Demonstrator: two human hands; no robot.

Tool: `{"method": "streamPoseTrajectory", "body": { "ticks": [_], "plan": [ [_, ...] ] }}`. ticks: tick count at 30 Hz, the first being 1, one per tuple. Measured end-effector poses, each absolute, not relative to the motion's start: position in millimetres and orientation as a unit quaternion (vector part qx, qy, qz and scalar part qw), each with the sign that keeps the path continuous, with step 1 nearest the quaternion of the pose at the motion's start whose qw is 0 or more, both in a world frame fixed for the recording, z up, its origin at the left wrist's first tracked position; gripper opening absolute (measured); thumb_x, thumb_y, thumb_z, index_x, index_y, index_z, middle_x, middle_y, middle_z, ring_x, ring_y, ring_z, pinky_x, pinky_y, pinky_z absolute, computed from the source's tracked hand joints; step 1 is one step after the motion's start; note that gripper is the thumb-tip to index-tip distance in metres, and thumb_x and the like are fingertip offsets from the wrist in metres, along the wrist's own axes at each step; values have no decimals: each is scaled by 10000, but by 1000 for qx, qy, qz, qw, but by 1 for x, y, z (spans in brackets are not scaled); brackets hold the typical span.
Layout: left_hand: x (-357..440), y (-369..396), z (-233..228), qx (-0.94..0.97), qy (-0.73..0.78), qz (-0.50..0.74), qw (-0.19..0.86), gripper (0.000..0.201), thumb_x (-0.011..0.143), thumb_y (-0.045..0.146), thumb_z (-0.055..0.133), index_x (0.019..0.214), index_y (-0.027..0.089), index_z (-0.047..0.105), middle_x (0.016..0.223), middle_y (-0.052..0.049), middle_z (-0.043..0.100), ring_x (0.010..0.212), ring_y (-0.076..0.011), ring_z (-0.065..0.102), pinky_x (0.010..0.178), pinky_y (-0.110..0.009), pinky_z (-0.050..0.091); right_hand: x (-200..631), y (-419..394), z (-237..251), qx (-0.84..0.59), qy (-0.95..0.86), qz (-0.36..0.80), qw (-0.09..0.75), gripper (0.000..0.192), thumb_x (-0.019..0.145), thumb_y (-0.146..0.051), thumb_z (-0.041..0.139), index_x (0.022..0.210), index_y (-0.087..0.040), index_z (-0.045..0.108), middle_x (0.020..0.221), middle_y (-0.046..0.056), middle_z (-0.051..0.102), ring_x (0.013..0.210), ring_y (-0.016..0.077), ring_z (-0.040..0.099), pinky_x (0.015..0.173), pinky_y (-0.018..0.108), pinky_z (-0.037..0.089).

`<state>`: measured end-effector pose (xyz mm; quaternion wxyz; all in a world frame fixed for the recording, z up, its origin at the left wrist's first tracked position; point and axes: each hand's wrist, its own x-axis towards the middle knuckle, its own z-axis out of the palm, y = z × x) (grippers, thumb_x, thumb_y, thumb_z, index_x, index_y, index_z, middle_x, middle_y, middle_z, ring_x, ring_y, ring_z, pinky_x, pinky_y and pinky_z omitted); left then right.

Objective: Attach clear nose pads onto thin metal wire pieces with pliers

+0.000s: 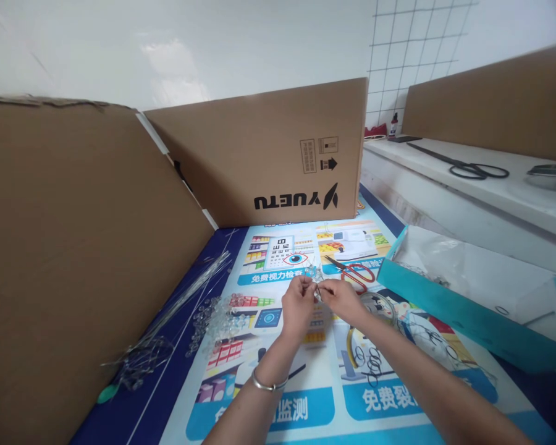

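hands: left hand (298, 304) and right hand (337, 296) meet mid-worktop, fingers pinched on a tiny clear bead piece (315, 279)
handling: looks light, slippery, probably fiddly; best pinched at the wire end
nearby: red scissors (356, 274), loose beads (215, 318), wire bundle (176, 309)
hard to see: the piece itself, mostly hidden by fingertips
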<state>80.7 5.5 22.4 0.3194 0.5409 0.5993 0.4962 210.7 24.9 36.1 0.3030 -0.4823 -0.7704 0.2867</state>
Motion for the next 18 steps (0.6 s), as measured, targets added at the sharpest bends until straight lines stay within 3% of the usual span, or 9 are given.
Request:
{"method": "streamPoseTrajectory", "body": {
  "ticks": [8, 18],
  "plan": [
    [77, 11, 17, 513, 590, 514, 354, 189, 778, 315, 548, 907, 177, 533, 735, -3, 631, 518, -87, 567, 529, -204, 451, 214, 30, 32, -449, -764, 339, 315, 209, 778, -215, 414, 611, -172, 531, 589, -25, 507, 589, 107, 460, 550, 199, 324],
    [77, 9, 22, 511, 563, 521, 388, 219, 790, 342, 537, 927, 172, 518, 739, -11, 631, 516, -89, 574, 509, -200, 448, 219, 32, 30, -428, -749, 412, 294, 234, 782, -194, 348, 752, -172, 579, 539, -35, 498, 468, 92, 456, 465, 192, 330]
  ]
}}
